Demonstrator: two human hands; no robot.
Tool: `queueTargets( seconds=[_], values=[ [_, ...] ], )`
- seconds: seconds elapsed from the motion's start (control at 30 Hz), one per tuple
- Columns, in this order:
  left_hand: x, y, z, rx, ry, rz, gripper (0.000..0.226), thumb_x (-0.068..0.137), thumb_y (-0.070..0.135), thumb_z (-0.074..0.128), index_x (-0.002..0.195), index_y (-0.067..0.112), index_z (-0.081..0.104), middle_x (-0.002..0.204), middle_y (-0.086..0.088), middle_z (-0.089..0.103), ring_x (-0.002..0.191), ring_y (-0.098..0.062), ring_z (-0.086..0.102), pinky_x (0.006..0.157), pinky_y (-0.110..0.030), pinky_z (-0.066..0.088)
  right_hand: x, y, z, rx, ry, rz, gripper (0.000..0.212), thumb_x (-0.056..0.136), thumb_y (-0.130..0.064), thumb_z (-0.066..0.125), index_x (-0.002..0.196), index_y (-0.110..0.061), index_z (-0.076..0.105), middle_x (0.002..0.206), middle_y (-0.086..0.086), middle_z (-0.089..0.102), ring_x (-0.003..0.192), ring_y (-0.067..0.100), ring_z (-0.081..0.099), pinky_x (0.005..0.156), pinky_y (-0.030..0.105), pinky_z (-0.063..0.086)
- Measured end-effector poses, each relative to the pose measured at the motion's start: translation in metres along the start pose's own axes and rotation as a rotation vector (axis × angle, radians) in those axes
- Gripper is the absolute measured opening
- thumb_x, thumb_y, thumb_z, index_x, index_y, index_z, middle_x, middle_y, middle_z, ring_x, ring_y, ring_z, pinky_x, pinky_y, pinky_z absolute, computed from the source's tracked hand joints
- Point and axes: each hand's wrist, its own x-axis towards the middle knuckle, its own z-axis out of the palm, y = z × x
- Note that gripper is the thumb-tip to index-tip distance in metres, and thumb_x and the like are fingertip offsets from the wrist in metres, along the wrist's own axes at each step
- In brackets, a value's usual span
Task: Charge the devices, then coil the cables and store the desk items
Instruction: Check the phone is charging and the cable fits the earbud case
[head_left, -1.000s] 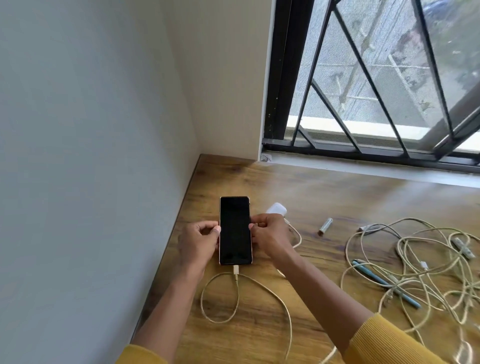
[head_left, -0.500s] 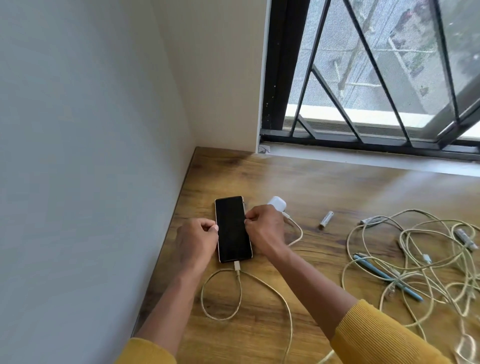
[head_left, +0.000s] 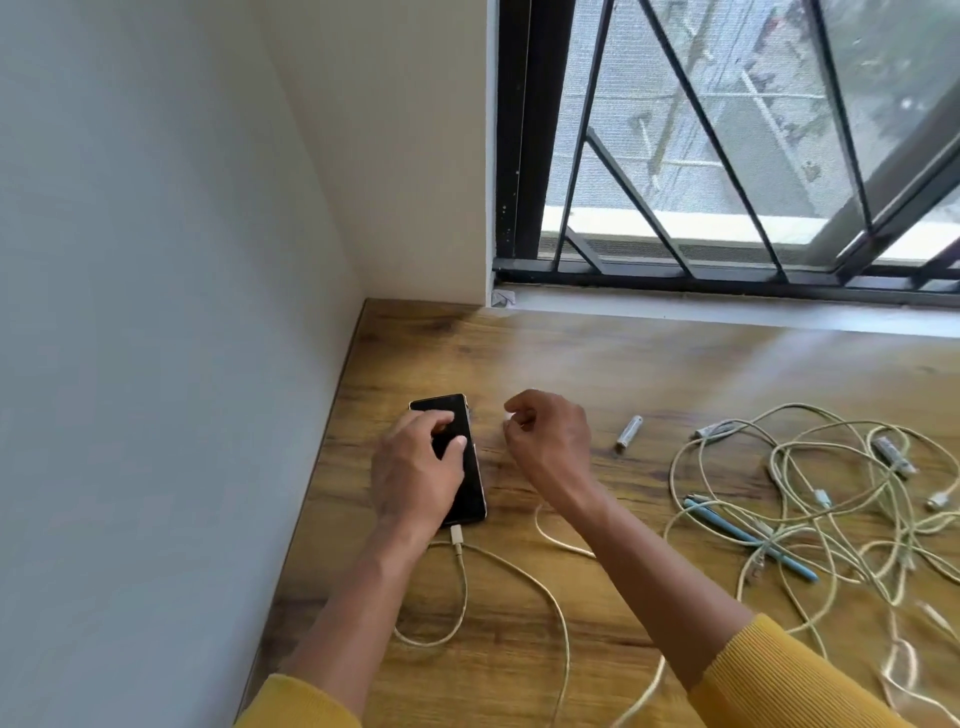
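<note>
Phone (head_left: 457, 457) lies lower left of centre on the desk (head_left: 675, 374), cable (head_left: 511, 577) plugged in. Left hand (head_left: 415, 467) rests on it, fingers relaxed. Right hand (head_left: 548, 441) curled; what it grips, cannot tell. Hold the phone steady; avoid tugging the plug.

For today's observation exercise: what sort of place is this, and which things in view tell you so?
Probably a home desk in a room corner: a wooden desk against plain walls, a barred window facing outdoors, and a phone amid loose charging cables.
</note>
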Motion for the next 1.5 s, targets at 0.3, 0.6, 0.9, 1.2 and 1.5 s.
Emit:
queueTargets(
  seconds=[0.3,0.6,0.9,1.2,1.5],
  values=[
    [0.011,0.035,0.038,0.058,-0.153,0.146,0.047,0.093,0.042,0.076,0.133,0.018,0.069,0.127,0.002,0.067,0.119,-0.022,0.058,0.106,-0.036,0.047,0.022,0.026,-0.026,-0.090,0.018,0.055,0.039,0.086,-0.017,0.069,0.124,-0.018,0.074,0.113,0.007,0.070,0.103,0.027,0.065,0.083,0.037,0.052],
    [0.019,0.046,0.058,0.151,-0.156,0.156,0.059,0.083,0.051,0.083,0.131,0.021,0.067,0.119,0.003,0.066,0.110,-0.019,0.052,0.092,-0.030,0.045,0.029,0.033,-0.019,-0.038,-0.017,0.106,0.033,0.087,-0.017,0.066,0.119,-0.020,0.074,0.107,0.004,0.076,0.098,0.026,0.070,0.086,0.041,0.057],
    [0.021,0.048,0.054,0.069,-0.128,0.187,0.052,0.083,0.043,0.085,0.129,0.023,0.071,0.116,0.002,0.070,0.108,-0.022,0.062,0.095,-0.037,0.045,0.029,0.035,-0.028,0.104,0.003,0.152,0.027,0.085,-0.022,0.069,0.110,-0.024,0.077,0.095,-0.003,0.075,0.088,0.015,0.070,0.083,0.036,0.059],
    [0.013,0.059,0.004,-0.229,-0.118,0.245,0.059,0.079,0.024,0.093,0.133,0.023,0.072,0.122,0.008,0.069,0.096,-0.003,0.066,0.085,-0.016,0.056,0.008,0.012,-0.060,0.408,0.007,0.020,0.033,0.085,-0.011,0.069,0.112,-0.026,0.079,0.079,0.002,0.072,0.073,0.016,0.069,0.074,0.039,0.062],
    [-0.004,0.089,-0.051,-0.354,0.004,0.468,0.064,0.080,0.015,0.091,0.138,0.021,0.068,0.129,0.010,0.067,0.109,-0.008,0.066,0.093,-0.036,0.061,-0.022,-0.025,-0.102,0.674,0.097,-0.238,0.034,0.086,0.006,0.069,0.109,-0.018,0.077,0.087,0.010,0.072,0.074,0.027,0.069,0.070,0.059,0.060]
  ],
)
